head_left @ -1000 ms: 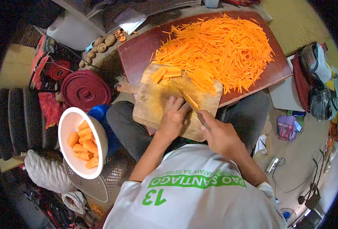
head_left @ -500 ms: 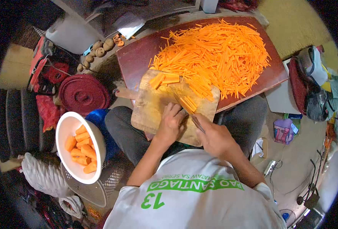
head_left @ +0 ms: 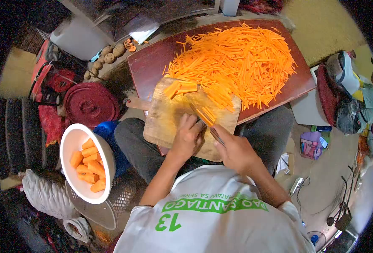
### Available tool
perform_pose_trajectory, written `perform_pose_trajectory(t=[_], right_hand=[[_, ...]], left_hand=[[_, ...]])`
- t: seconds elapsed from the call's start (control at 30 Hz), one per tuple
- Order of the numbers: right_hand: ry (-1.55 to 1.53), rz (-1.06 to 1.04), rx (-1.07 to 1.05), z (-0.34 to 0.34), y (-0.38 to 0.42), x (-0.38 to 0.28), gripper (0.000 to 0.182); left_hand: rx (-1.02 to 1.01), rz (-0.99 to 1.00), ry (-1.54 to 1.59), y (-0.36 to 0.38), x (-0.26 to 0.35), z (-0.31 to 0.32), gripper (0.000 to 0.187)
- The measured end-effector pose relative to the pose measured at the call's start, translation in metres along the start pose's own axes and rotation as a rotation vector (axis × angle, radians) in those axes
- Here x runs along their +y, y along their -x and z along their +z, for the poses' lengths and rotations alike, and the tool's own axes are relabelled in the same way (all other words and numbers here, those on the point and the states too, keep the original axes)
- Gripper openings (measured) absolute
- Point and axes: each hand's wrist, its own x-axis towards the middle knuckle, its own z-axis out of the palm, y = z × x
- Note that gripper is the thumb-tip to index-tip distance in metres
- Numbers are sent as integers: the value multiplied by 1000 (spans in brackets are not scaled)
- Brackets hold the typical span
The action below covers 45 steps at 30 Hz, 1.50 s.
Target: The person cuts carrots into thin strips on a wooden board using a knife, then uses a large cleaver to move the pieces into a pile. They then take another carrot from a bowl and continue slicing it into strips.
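Observation:
My right hand is wrapped around the handle of a knife, whose blade points up and left over a wooden cutting board. Thin carrot sticks lie along the blade's far side. Beside the knife, my left hand rests on the board with curled fingers; whatever is under the fingertips is hidden. Thicker carrot pieces sit at the board's far left. A big heap of cut carrot strips covers much of the dark red table and spills onto the board's far edge.
To my left stands a white bowl of peeled carrot chunks. Behind it is a dark red round lid. Several brown round roots lie left of the table. A purple bag is on the floor at right.
The view has shifted very slightly. Both hands and the knife stay almost in place, with the knife still against the carrot sticks.

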Motion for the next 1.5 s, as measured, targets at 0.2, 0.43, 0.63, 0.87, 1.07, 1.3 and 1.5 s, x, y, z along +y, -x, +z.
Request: perform_pose_trajectory(t=[0.2, 0.43, 0.63, 0.87, 1.07, 1.3, 1.5], right_hand=[[71, 16, -59, -8, -26, -6, 50], [35, 50, -3, 4, -2, -2, 50], [0, -57, 51, 1, -23, -3, 50], [-13, 50, -3, 0, 4, -8, 47], [28, -48, 54, 6, -21, -5, 47], [-13, 143, -81, -13, 5, -21, 47], [-52, -3, 37, 6, -19, -8, 46]], left_hand=[[9, 42, -12, -1, 3, -8, 43], [30, 41, 13, 6, -9, 5, 44], [-10, 5, 24, 3, 0, -5, 42], [19, 23, -33, 7, 0, -3, 38], [8, 30, -49, 7, 2, 0, 39], [43, 19, -64, 11, 2, -3, 40], [-8, 18, -62, 12, -5, 2, 39]])
